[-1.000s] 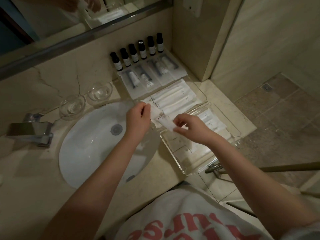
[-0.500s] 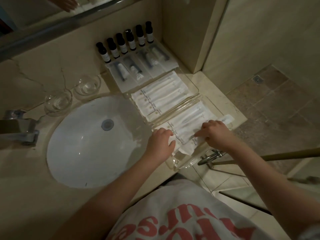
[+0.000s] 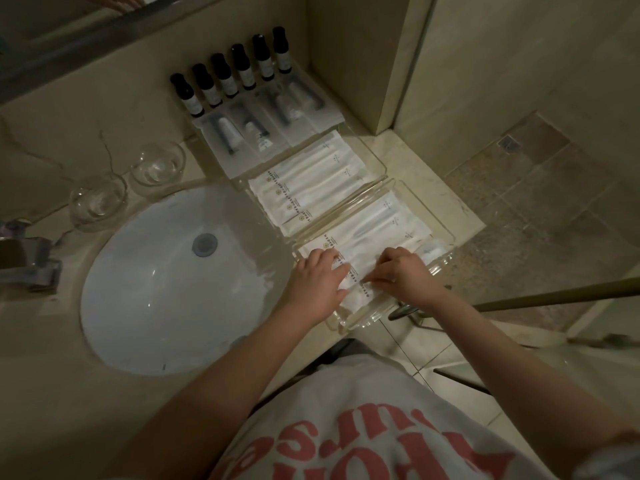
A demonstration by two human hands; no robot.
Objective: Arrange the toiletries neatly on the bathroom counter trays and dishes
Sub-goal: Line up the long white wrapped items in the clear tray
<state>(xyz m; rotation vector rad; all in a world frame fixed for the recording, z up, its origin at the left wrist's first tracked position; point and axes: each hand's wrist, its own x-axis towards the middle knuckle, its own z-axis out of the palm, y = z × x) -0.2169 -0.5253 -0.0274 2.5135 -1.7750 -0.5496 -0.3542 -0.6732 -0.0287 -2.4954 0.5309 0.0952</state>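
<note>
Two clear acrylic trays sit side by side on the counter right of the sink. The far tray (image 3: pixel 375 157) holds several white sachets in a row. The near tray (image 3: pixel 446 233) holds more white sachets (image 3: pixel 377 223). My left hand (image 3: pixel 317 278) and my right hand (image 3: pixel 401 271) both lie on the front sachets of the near tray, fingertips pressing one white packet (image 3: pixel 358 275) flat. Behind the trays lie several clear-wrapped kits (image 3: pixel 263 126) and a row of dark-capped small bottles (image 3: pixel 228 77) against the wall.
A white oval sink (image 3: pixel 166 282) fills the counter's left, with a metal tap (image 3: pixel 27 261) at its left edge. Two small glass bowls (image 3: pixel 97 202) (image 3: pixel 157 164) stand behind the sink. The counter ends just right of the near tray, above tiled floor (image 3: pixel 554 188).
Both hands carried a white packet from above the far tray down to the near tray and now press it flat among the sachets there.
</note>
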